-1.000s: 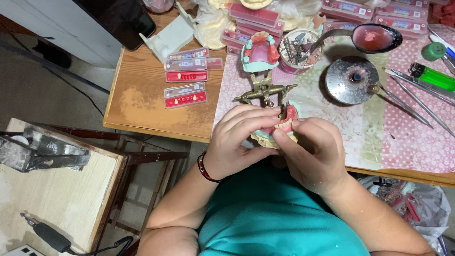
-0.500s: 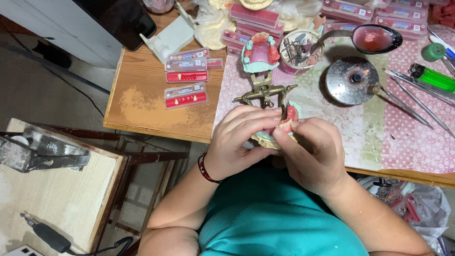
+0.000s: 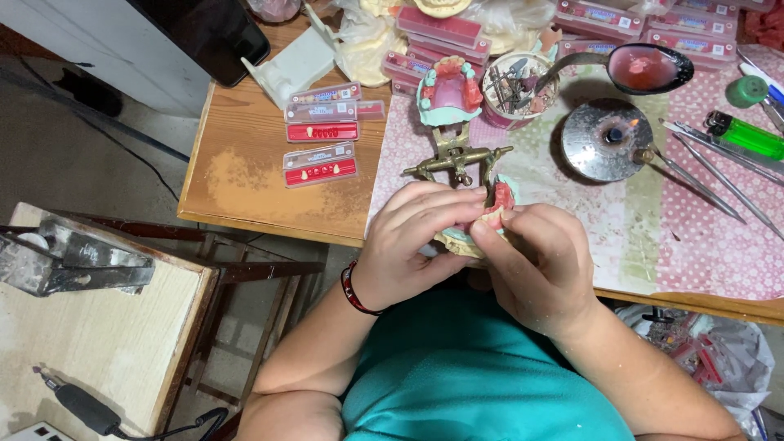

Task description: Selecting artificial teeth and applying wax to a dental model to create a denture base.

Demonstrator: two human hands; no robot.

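My left hand [image 3: 416, 241] and my right hand [image 3: 535, 265] are both closed around the lower half of a dental model [image 3: 496, 204] with pink wax gums, fixed in a brass articulator [image 3: 457, 159]. The fingers cover most of the lower cast. The upper half of the articulator, a teal cast with pink wax [image 3: 447, 90], is tipped back and lies open on the table beyond my hands. My left wrist wears a red and black band [image 3: 353, 290].
Red cards of artificial teeth [image 3: 320, 163] lie on the wooden table [image 3: 245, 175]. A lit spirit burner [image 3: 608, 139], a spoon with pink wax [image 3: 649, 67], metal instruments [image 3: 710, 175], a green lighter [image 3: 747, 135] and a cup of tools [image 3: 514, 86] stand on the patterned cloth.
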